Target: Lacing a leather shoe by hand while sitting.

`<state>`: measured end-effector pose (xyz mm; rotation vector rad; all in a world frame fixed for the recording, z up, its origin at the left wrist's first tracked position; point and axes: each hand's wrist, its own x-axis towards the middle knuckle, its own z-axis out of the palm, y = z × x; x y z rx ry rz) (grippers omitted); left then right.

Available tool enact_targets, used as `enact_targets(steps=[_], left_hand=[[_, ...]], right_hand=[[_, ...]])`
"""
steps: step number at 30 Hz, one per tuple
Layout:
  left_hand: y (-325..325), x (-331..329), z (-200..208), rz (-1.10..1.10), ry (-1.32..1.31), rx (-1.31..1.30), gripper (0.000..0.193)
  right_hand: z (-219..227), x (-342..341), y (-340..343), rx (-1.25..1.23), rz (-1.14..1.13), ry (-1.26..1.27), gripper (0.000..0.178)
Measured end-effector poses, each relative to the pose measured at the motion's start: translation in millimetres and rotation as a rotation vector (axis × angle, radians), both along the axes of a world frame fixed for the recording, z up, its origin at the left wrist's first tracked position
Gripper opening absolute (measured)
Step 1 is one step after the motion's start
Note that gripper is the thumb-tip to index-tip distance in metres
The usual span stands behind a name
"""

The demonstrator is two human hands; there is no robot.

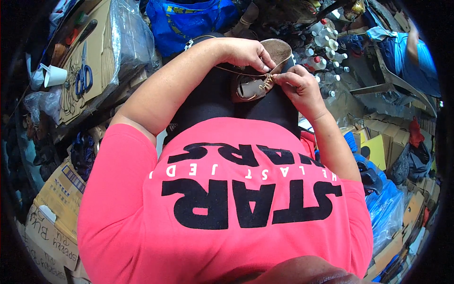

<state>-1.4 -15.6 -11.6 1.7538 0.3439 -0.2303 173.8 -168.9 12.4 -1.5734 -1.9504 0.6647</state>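
On my lap, over dark trousers, lies a brown leather shoe [250, 88] with tan lacing [268, 82] crossing its front opening. A rounded tan flap of the shoe stands up behind the lacing. My left hand [250, 56] is closed, thumb and fingertips pinched at the far side of the lacing. My right hand [301, 87] pinches the lace at the other side of the opening. A thin cord runs from the lacing out past the left wrist. Exactly how the fingertips grip the lace is partly hidden.
To the left, a cardboard-topped bench [97, 59] holds blue-handled scissors [83, 78] and a white cup [55, 75]. A blue bag [189, 21] sits ahead. Several bottles [324, 47] stand at the far right. Cardboard boxes [56, 208] and plastic bags crowd both sides.
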Motion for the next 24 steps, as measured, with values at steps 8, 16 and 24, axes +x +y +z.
enact_targets(steps=[8, 16, 24], left_hand=[[1, 1, 8, -0.054, -0.018, 0.023, 0.034], [1, 9, 0, 0.167, -0.157, 0.486, 0.045], [-39, -13, 2, 0.552, -0.248, 0.782, 0.056]], right_hand=[[31, -21, 16, -0.019, 0.156, -0.499, 0.012], [26, -17, 27, -0.181, 0.106, -0.367, 0.006], [18, -17, 26, -0.288, -0.046, -0.219, 0.014]])
